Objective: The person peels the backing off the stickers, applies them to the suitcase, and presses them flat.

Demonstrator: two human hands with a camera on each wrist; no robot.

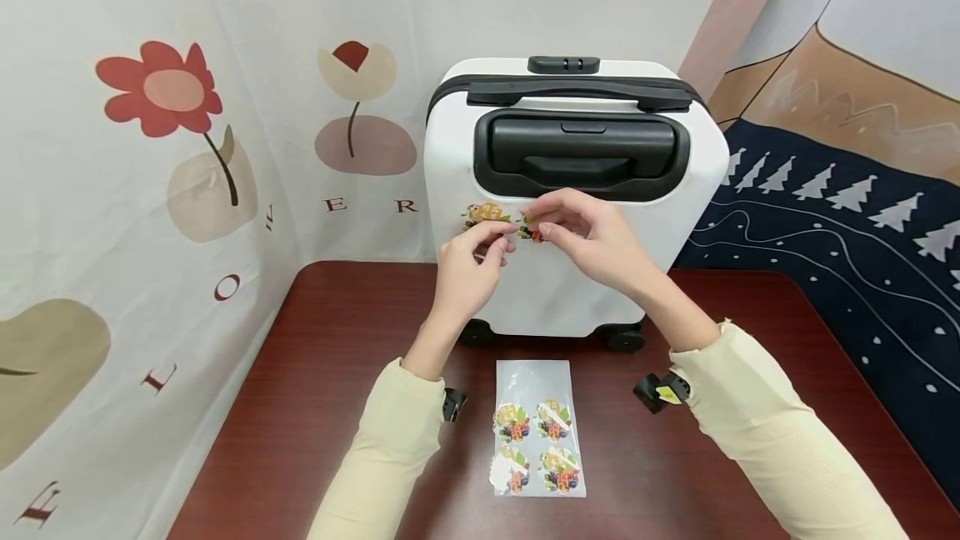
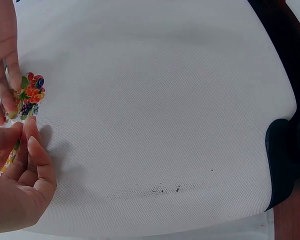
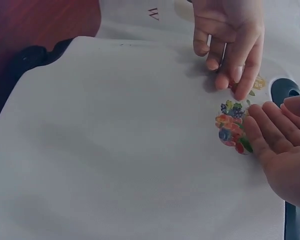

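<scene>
A white suitcase [image 1: 555, 282] stands upright on the table, its handle side facing me. Two fruit-patterned stickers lie side by side on its front, below the black handle recess. My left hand [image 1: 468, 269] partly covers the left sticker [image 1: 486, 213]; its extended index finger reaches the edge of the right sticker [image 3: 231, 130], with the thumb apart. On that right sticker rest the fairly straight fingers of my right hand [image 1: 592, 236], which hide part of it. The right wrist view shows this sticker looking flat against the suitcase.
In front of the suitcase, a clear sheet [image 1: 534, 382] with several fruit stickers lies on the dark red table [image 1: 337, 373]. Patterned cloth [image 1: 360, 215] hangs behind and at the left. Black wheels [image 1: 622, 337] show beneath the suitcase.
</scene>
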